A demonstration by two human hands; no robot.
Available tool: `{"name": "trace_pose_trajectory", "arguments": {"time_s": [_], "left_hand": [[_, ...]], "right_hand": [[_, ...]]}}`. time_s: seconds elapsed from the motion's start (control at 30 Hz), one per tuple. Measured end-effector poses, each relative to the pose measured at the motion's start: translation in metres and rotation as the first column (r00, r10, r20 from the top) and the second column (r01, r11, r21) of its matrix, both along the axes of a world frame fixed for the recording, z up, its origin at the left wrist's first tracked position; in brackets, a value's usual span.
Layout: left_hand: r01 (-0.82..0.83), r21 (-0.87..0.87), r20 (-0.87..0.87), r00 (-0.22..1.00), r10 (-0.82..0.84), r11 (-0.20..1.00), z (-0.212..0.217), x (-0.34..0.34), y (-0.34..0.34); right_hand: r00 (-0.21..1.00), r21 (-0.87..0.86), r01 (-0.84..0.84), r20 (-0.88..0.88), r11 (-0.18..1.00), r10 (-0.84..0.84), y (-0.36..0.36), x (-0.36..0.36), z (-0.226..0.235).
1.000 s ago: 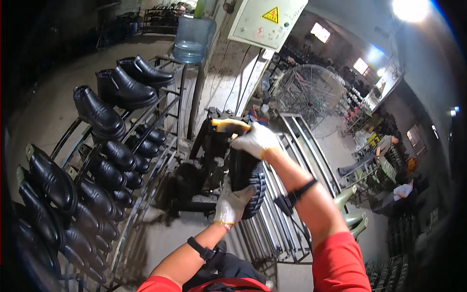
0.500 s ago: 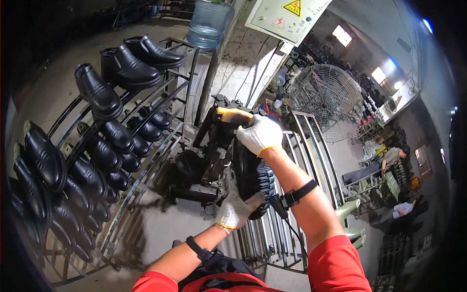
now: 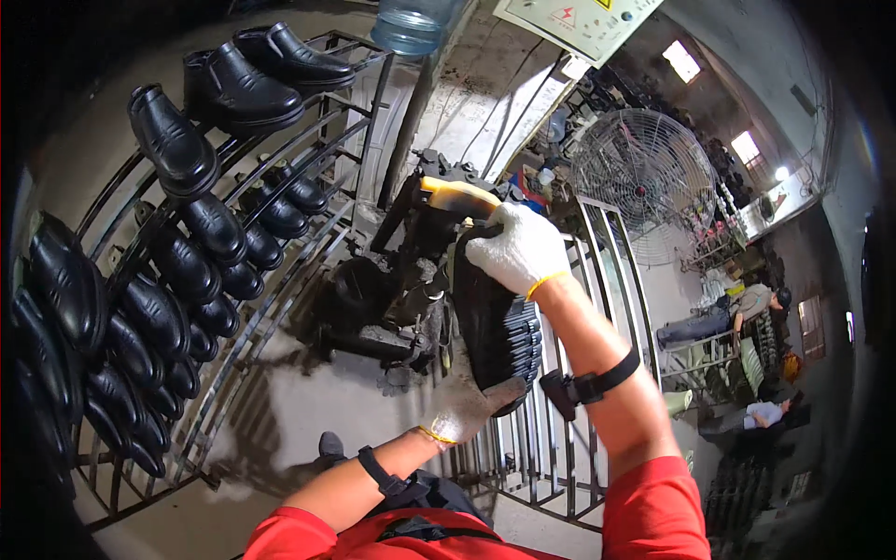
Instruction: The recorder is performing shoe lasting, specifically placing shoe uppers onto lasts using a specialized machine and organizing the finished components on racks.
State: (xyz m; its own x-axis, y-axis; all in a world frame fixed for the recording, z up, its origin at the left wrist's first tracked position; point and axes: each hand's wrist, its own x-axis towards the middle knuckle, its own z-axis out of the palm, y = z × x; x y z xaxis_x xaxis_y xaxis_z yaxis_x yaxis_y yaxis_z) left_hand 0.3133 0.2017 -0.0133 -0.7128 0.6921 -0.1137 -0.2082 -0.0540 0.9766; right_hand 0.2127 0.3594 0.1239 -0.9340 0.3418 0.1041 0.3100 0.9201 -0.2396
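Between my hands is a black shoe [image 3: 487,322], its ridged sole turned to the right. My right hand [image 3: 523,247], in a white knit glove, is closed over the shoe's far end. Closed round its near end is my left hand [image 3: 464,406], whose glove is greyed; the thumb lies across the sole. Just left of the shoe stands a dark, dusty machine [image 3: 397,303]. A curved yellow-orange part [image 3: 460,197] at its top sits beside my right fingers. My fingers and the glove hide parts of the shoe's ends.
On the left, a metal rack [image 3: 313,154] bears rows of black shoes [image 3: 168,140]. Another barred rack [image 3: 551,467] is close on the right. Beyond are a large caged fan [image 3: 644,173], an electrical box [image 3: 579,23] and a water jug [image 3: 411,26]. Two people are farther right.
The whole view has shifted a little. Both hands, still holding the shoe, have come slightly nearer to me relative to the machine and its yellow-orange part.
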Motion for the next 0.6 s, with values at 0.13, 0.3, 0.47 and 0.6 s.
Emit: {"name": "trace_pose_trajectory", "arguments": {"time_s": [0.13,0.3,0.47,0.6], "left_hand": [[-0.094,0.023,-0.169,0.981,0.097,0.995,-0.026,0.005,0.012],[-0.124,-0.086,-0.278,0.956,0.096,0.988,-0.049,0.015,-0.002],[0.045,-0.094,-0.031,0.998,-0.048,0.995,-0.022,0.003,-0.002],[0.128,-0.052,-0.033,0.991,-0.130,0.990,-0.035,0.005,0.008]], "right_hand": [[0.994,0.082,0.020,0.104,0.996,-0.029,-0.014,-0.021,0.004],[0.852,0.225,-0.075,-0.491,0.971,0.180,-0.034,0.052,-0.034],[0.954,0.096,0.042,-0.298,0.994,-0.011,-0.010,0.009,-0.025],[0.982,0.074,0.094,-0.169,0.993,-0.081,-0.004,0.002,-0.028]]}}
